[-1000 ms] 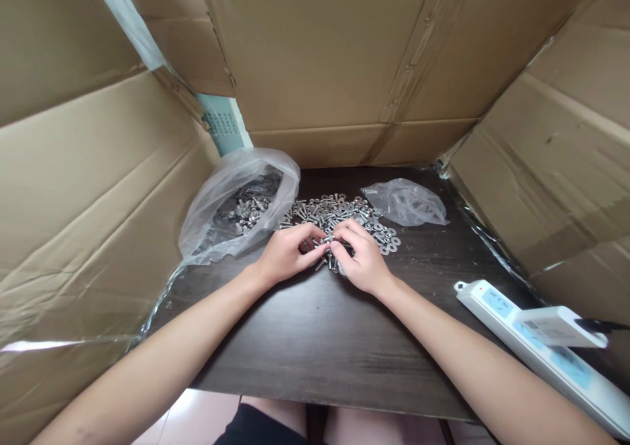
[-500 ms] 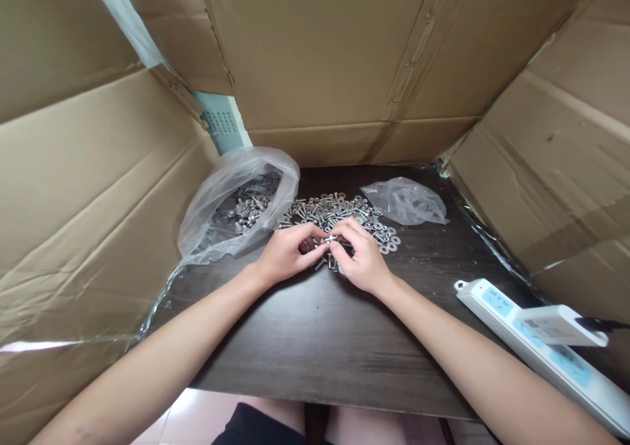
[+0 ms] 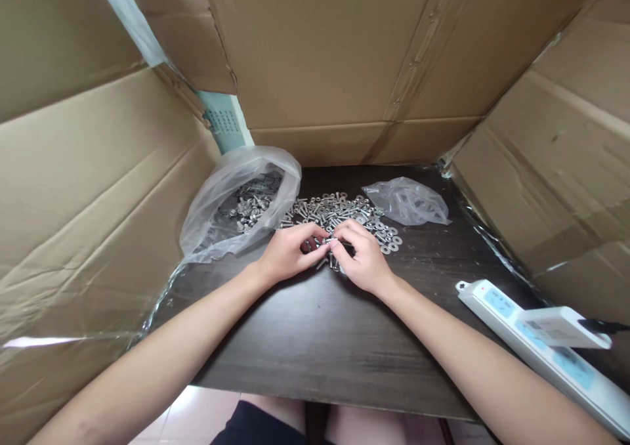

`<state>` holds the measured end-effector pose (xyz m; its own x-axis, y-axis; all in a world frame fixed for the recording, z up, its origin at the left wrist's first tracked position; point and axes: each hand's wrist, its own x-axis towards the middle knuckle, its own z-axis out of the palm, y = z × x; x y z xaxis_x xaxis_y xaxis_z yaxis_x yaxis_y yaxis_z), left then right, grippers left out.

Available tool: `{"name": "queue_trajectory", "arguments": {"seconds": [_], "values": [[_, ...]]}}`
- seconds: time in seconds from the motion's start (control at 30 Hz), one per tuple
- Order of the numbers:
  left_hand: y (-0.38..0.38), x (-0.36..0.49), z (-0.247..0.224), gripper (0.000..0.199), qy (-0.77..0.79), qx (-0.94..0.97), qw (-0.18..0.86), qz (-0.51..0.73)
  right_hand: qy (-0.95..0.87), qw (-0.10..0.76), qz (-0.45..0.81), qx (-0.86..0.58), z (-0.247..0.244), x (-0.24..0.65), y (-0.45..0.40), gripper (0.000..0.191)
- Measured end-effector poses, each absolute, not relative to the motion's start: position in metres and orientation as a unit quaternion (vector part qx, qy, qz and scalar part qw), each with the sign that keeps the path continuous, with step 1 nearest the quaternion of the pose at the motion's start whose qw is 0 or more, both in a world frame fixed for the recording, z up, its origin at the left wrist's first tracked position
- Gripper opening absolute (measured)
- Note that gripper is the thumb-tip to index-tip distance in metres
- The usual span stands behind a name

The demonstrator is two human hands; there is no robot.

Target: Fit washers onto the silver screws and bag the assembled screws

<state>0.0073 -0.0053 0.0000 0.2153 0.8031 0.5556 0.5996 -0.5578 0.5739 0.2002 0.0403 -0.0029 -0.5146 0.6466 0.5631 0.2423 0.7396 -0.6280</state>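
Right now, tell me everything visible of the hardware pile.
The hardware pile is a loose jumble of silvery, metal-looking bolts, flat washers and apparent nuts, several washers spread along its right edge. It lies on the dark table, between the open plastic bag and the smaller, crumpled bag. The left hand and right hand partly hide its near side.

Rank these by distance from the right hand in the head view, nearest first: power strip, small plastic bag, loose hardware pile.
1. Loose hardware pile: directly at the right hand, spreading ahead of it.
2. Small plastic bag: ahead of the hand, to its right.
3. Power strip: farthest, off to the right.
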Motion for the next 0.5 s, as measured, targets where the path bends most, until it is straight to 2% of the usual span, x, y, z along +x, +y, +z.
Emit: {"name": "queue_trajectory", "arguments": {"seconds": [0.5], "values": [[-0.0049, 0.0067, -0.0012, 0.011, 0.459, 0.767, 0.134, 0.428, -0.839, 0.413, 0.226, -0.272, -0.0035, 0.1994, 0.0401, 0.016]]}}
